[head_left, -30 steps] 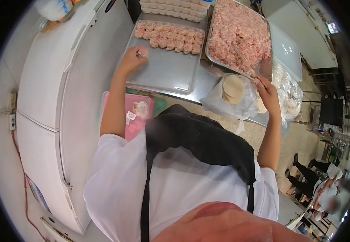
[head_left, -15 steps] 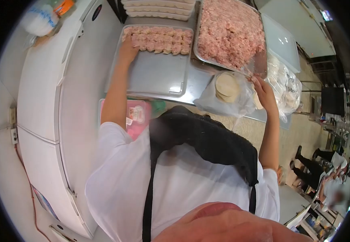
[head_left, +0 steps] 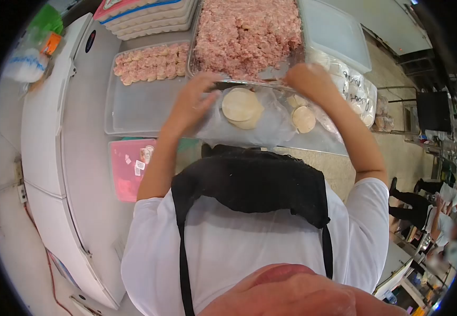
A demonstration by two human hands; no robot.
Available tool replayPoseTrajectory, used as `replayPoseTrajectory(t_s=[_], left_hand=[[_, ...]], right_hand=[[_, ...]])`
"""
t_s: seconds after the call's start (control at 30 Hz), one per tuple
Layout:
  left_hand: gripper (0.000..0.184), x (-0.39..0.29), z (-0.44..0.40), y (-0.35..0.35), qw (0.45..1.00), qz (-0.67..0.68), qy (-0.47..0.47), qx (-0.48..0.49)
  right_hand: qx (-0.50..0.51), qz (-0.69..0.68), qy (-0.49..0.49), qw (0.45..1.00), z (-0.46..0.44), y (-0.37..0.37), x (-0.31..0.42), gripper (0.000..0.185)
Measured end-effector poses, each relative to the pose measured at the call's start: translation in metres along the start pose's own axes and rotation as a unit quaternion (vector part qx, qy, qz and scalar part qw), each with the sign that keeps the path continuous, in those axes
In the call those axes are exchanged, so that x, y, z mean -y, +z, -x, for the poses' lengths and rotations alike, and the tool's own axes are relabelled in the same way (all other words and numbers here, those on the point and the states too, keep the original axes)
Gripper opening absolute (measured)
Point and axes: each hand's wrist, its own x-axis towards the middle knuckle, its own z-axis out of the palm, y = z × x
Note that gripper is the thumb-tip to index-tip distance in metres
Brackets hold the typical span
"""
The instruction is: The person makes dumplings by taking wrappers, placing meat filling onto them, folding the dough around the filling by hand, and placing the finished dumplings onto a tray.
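Observation:
My left hand (head_left: 197, 101) is over the left side of a plastic bag (head_left: 262, 134), fingers apart and slightly blurred, with nothing visible in them. Round dough wrappers (head_left: 241, 108) lie stacked on the bag, just right of that hand. At the front right corner of a large tray of minced meat (head_left: 247, 37), my right hand (head_left: 310, 81) has its fingers curled; whatever they hold is hidden. Below it are more loose wrappers (head_left: 303, 119). To the left, rows of filled dumplings (head_left: 152, 62) sit at the far end of a shallow plastic tray (head_left: 133, 108).
Stacked lidded trays (head_left: 152, 21) stand at the back left. A translucent lid (head_left: 336, 31) and bagged wrappers (head_left: 362, 100) are at the right. A pink-lidded box (head_left: 128, 174) lies low on the left, beside a white refrigerator (head_left: 54, 121). A person (head_left: 434, 216) stands far right.
My left hand has moved from the dumpling rows rightward to beside the wrapper stack. My right hand has shifted along the meat tray's front. The camera view has turned, moving the trays left.

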Motion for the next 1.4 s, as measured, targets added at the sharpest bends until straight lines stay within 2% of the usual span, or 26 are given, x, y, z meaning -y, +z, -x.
replayPoseTrajectory(t_s=[0.07, 0.1, 0.17, 0.2, 0.3, 0.47, 0.57, 0.6, 0.63, 0.7, 0.8, 0.9, 0.93, 1.07, 1.1, 1.17, 1.2, 1.3, 1.4], left_hand=[[0.03, -0.001, -0.004, 0.033, 0.997, -0.033, -0.019, 0.07], [0.028, 0.0, -0.005, 0.048, 0.993, -0.048, -0.029, 0.104], [0.02, -0.004, -0.003, 0.071, 0.99, -0.127, 0.017, 0.055], [0.017, -0.005, -0.002, 0.079, 0.985, -0.167, 0.039, 0.031], [0.014, 0.01, -0.002, 0.083, 0.984, -0.168, -0.01, 0.059], [0.017, 0.005, 0.002, 0.075, 0.992, -0.006, -0.123, 0.023], [0.015, 0.018, 0.007, 0.075, 0.97, 0.132, -0.192, -0.066], [0.015, 0.025, 0.008, 0.075, 0.954, 0.181, -0.216, -0.102], [0.018, 0.026, 0.005, 0.073, 0.912, 0.319, -0.216, -0.141], [0.026, 0.028, 0.004, 0.067, 0.767, 0.572, -0.202, -0.21], [0.034, 0.001, -0.001, 0.048, 0.678, 0.646, -0.205, -0.283], [0.033, 0.028, 0.009, 0.039, 0.812, 0.466, -0.168, -0.309], [0.034, 0.031, 0.009, 0.033, 0.801, 0.469, -0.173, -0.329], [0.037, 0.047, 0.01, 0.007, 0.753, 0.512, -0.176, -0.374], [0.037, 0.052, 0.008, 0.0, 0.74, 0.532, -0.172, -0.374], [0.036, 0.055, -0.004, -0.008, 0.786, 0.473, -0.182, -0.354], [0.036, 0.054, -0.013, -0.009, 0.807, 0.442, -0.187, -0.344], [0.032, 0.052, -0.047, -0.005, 0.752, 0.575, -0.136, -0.291], [0.032, 0.028, -0.078, 0.005, 0.684, 0.66, -0.196, -0.243]], right_hand=[[0.037, -0.04, 0.058, 0.997, -0.011, -0.016, -0.027, 0.015], [0.0, -0.047, 0.039, 0.998, -0.019, 0.001, -0.035, 0.014], [-0.073, -0.061, 0.006, 0.995, -0.03, 0.055, -0.042, 0.013], [-0.146, -0.093, -0.108, 0.979, -0.023, 0.065, -0.03, 0.017], [0.004, -0.066, -0.056, 0.996, -0.016, 0.026, -0.004, 0.02], [-0.004, -0.113, -0.029, 0.993, -0.049, 0.049, -0.046, 0.022], [0.013, -0.168, -0.035, 0.985, -0.049, 0.064, -0.004, 0.021], [-0.025, -0.135, -0.101, 0.985, -0.048, 0.074, -0.001, 0.022], [0.0, -0.135, -0.084, 0.987, -0.046, 0.061, -0.007, 0.023], [0.05, -0.135, -0.048, 0.988, -0.038, 0.029, -0.024, 0.024], [0.059, -0.082, 0.01, 0.995, -0.026, 0.005, -0.03, 0.026], [-0.047, -0.126, -0.07, 0.988, -0.027, 0.052, 0.007, 0.028], [-0.083, -0.144, -0.067, 0.984, -0.027, 0.055, 0.023, 0.032], [-0.024, -0.3, 0.014, 0.953, -0.039, 0.049, 0.027, 0.037], [-0.003, -0.362, 0.03, 0.932, -0.037, 0.049, 0.024, 0.037], [0.036, -0.479, 0.058, 0.875, -0.035, 0.051, 0.02, 0.038], [0.027, -0.57, 0.09, 0.816, -0.031, 0.05, 0.022, 0.037], [-0.023, -0.685, 0.172, 0.708, -0.029, 0.016, 0.039, 0.033], [-0.098, -0.753, 0.212, 0.615, -0.036, 0.0, 0.061, 0.029]])
